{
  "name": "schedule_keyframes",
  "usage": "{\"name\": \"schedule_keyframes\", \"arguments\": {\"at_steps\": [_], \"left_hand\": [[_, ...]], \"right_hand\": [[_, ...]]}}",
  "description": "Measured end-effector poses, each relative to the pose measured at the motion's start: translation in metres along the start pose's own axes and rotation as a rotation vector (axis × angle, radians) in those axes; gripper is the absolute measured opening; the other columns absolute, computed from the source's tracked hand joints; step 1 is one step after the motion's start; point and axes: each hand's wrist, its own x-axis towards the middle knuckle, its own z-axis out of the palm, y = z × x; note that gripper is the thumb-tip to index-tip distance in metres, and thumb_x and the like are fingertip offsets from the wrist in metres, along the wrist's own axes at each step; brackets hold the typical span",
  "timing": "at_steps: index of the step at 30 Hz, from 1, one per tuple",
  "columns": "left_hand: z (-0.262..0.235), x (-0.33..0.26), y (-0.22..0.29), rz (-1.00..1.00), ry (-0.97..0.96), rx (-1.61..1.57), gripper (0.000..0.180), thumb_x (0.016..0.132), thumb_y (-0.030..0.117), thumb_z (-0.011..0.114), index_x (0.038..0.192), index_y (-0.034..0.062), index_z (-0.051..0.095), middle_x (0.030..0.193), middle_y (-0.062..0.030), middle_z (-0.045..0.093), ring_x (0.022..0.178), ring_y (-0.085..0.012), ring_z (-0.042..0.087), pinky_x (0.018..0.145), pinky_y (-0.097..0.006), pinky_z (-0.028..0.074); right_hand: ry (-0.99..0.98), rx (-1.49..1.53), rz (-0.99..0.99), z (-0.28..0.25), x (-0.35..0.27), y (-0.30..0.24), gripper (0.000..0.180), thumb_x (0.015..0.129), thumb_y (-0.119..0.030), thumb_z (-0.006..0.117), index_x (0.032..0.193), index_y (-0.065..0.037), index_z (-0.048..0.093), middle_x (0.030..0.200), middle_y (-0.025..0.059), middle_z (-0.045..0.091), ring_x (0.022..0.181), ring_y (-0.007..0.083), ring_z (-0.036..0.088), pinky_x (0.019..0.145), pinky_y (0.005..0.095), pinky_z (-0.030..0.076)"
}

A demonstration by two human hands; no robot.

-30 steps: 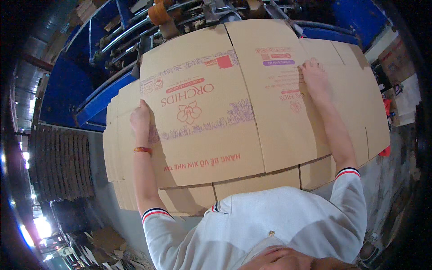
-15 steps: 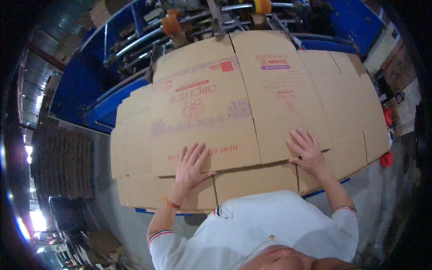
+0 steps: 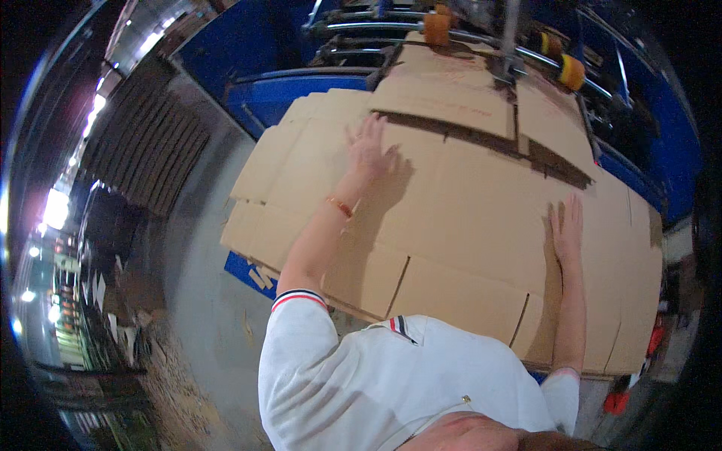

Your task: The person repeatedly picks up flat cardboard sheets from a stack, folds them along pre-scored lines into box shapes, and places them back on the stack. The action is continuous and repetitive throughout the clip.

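A flat cardboard box blank [image 3: 444,94] with red print lies partly under the rollers at the far side, its near edge lifted and casting a dark shadow. Beneath it, a wide plain brown cardboard sheet [image 3: 459,210] with slots along its near side covers the work surface. My left hand [image 3: 367,150] has its fingers spread at the blank's near left corner; whether the fingertips touch it I cannot tell. Over the plain sheet's right part is my right hand [image 3: 568,233], fingers stretched out, short of the blank's near right corner. Neither hand holds anything.
A blue machine frame [image 3: 301,98] with metal shafts and orange rollers [image 3: 571,73] stands across the far side. On the left, a tall stack of folded cardboard [image 3: 143,143] rises from the grey floor [image 3: 210,323]. Cardboard scraps [image 3: 180,383] litter the lower left.
The printed blank has moved away from me, further under the rollers, baring the plain sheet. Both hands have come off its near edge area and reached farther forward. The view has turned.
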Motion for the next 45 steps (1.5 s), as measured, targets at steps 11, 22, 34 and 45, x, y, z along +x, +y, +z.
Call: {"name": "schedule_keyframes", "arguments": {"at_steps": [11,22,34,45], "left_hand": [[-0.046,-0.122,-0.212,-0.777,-0.115,0.020,0.051,0.084,0.033,0.062,0.125,0.0032,0.051,0.122,-0.0190,0.057,0.114,-0.0349,0.053,0.098,-0.050,0.037],[-0.157,-0.056,-0.299,-0.438,-0.502,-0.212,0.052,0.080,0.035,0.070,0.117,0.0012,0.055,0.102,-0.0128,0.067,0.092,-0.0274,0.065,0.073,-0.037,0.051],[-0.214,-0.192,-0.061,-0.714,0.113,-2.541,0.070,0.082,0.030,0.066,0.137,-0.0021,0.037,0.135,-0.0195,0.046,0.117,-0.0326,0.051,0.097,-0.044,0.044],[-0.234,-0.119,-0.153,-0.548,0.165,-1.035,0.060,0.077,0.010,0.074,0.127,-0.0066,0.045,0.119,-0.0152,0.056,0.104,-0.0231,0.055,0.091,-0.034,0.045]], "right_hand": [[-0.147,-0.008,0.095,-0.052,-0.103,-0.023,0.043,0.094,-0.022,0.050,0.132,-0.003,0.049,0.143,0.0175,0.040,0.134,0.0339,0.035,0.111,0.0430,0.027],[-0.081,0.061,0.178,-0.064,-0.118,-0.044,0.035,0.092,-0.019,0.049,0.122,-0.002,0.055,0.136,0.0165,0.048,0.127,0.0346,0.043,0.107,0.0434,0.033],[0.218,-0.154,0.491,-0.074,-0.236,-0.027,0.035,0.091,-0.022,0.052,0.118,0.000,0.057,0.130,0.0193,0.051,0.124,0.0377,0.044,0.106,0.0450,0.032],[0.978,1.589,1.090,-0.116,-0.461,0.202,0.056,0.092,-0.038,0.054,0.138,-0.007,0.041,0.138,0.0113,0.046,0.124,0.0291,0.046,0.099,0.0459,0.041]]}}
